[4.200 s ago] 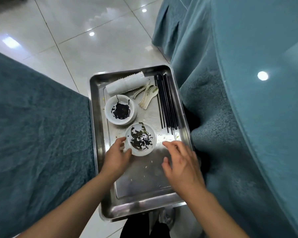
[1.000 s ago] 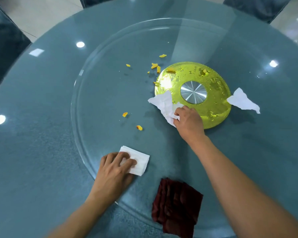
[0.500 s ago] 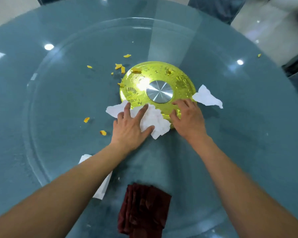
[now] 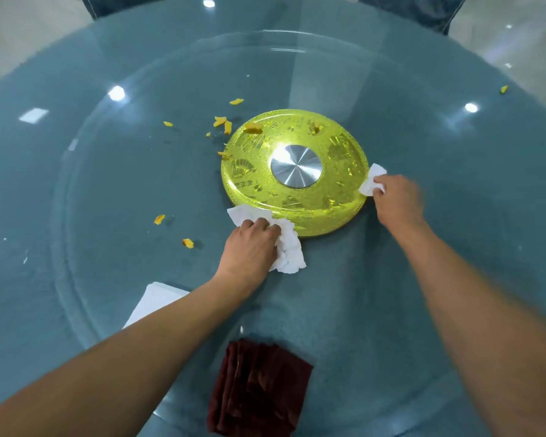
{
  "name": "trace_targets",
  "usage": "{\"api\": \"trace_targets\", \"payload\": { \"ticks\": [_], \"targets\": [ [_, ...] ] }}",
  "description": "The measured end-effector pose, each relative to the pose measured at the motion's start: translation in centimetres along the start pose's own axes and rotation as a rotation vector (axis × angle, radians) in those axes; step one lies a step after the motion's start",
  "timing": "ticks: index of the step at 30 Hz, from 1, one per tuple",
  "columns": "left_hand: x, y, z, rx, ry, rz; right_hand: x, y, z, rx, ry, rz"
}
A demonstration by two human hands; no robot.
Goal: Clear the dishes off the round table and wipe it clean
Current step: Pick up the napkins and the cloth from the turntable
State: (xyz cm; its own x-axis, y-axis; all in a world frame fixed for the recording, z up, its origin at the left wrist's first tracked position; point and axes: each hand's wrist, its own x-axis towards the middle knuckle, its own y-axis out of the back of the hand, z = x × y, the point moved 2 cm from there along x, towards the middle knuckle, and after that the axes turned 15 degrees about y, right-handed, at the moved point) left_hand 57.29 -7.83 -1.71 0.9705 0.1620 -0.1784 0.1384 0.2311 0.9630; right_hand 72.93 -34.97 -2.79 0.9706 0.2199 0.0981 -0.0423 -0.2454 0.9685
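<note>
Bench [image 4: 60, 216]: round, teal cloth under a glass top, a round glass turntable [image 4: 139, 190] lying on it.
Hub [image 4: 297, 203]: yellow-gold disc at the turntable centre, seen through the glass, with a brushed metal cap [image 4: 296, 165] in its middle.
Left hand [image 4: 249, 247]: fingers curled down over a crumpled white tissue [image 4: 289, 250], gripping it against the glass at the hub's near-left edge; tissue sticks out on both sides of the fingers.
Right hand [image 4: 397, 200]: fingertips pinching a small white tissue scrap [image 4: 372, 179] at the hub's right edge; hand slightly blurred.
Folded napkin [image 4: 153, 299]: white, flat on the glass near the turntable's near-left rim, partly hidden behind the left forearm.
Cloth [image 4: 259, 392]: dark red, folded, lying on the near rim of the turntable between the two forearms.
Food scraps [image 4: 221, 121]: orange-yellow bits scattered left of and behind the hub; two more [image 4: 188, 243] left of the left hand; some over the hub's far edge; one [image 4: 504, 89] far right on the bench glass.
Containers: none visible.
Surroundings: chair backs [image 4: 407, 7] in dark cloth at the far edge, pale tiled floor [image 4: 13, 33] beyond.
</note>
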Motion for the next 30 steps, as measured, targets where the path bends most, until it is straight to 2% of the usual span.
{"api": "trace_targets", "payload": {
  "ticks": [6,9,18,24,30],
  "targets": [
    [-4.3,-0.1,-2.6,-0.114,-0.023,-0.035,-7.8,-0.3,-5.7,0.151,0.087,0.051],
    [-7.5,0.7,-4.7,-0.141,-0.015,0.008,-11.8,0.0,-9.0,0.255,0.153,0.069],
    [-21.8,4.5,-11.9,-0.346,0.17,0.136,-20.1,2.3,-22.4,0.51,0.283,0.114],
    [-32.0,4.5,-18.8,-0.429,0.33,0.21,-27.1,1.3,-33.7,0.608,0.426,0.031],
    [-42.9,3.2,-27.3,-0.457,0.469,0.24,-35.4,-1.2,-45.4,0.605,0.588,-0.139]
  ]
}}
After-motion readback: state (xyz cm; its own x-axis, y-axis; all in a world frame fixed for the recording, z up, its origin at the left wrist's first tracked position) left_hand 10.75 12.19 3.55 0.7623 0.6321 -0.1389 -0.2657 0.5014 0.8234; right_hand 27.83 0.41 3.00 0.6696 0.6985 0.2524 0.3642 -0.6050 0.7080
